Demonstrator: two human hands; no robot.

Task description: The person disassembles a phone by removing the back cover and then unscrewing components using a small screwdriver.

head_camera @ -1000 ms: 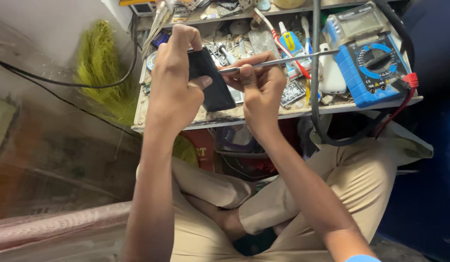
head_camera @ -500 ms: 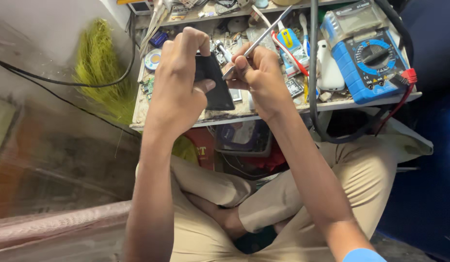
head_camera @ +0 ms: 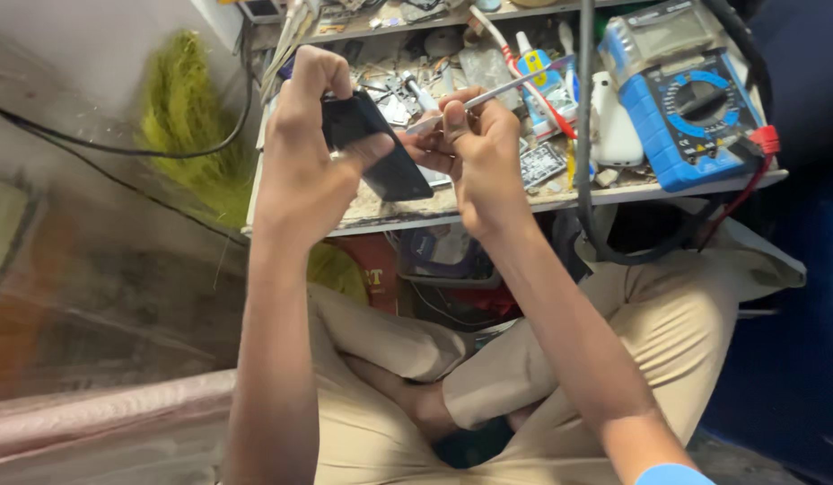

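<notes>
Black phone (head_camera: 381,153) sits clamped between left hand (head_camera: 313,166) fingers (head_camera: 322,76) and thumb.

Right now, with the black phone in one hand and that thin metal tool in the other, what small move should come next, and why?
Probably ease the thin silver metal tool slightly further along the edge of the black flat phone. Its tip already meets that edge, the right hand pinches it like a pen, and the left hand braces the phone.

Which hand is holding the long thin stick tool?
The right hand has the thin silvery tool in its grip, tip toward the black phone. The left hand holds only that phone.
</notes>
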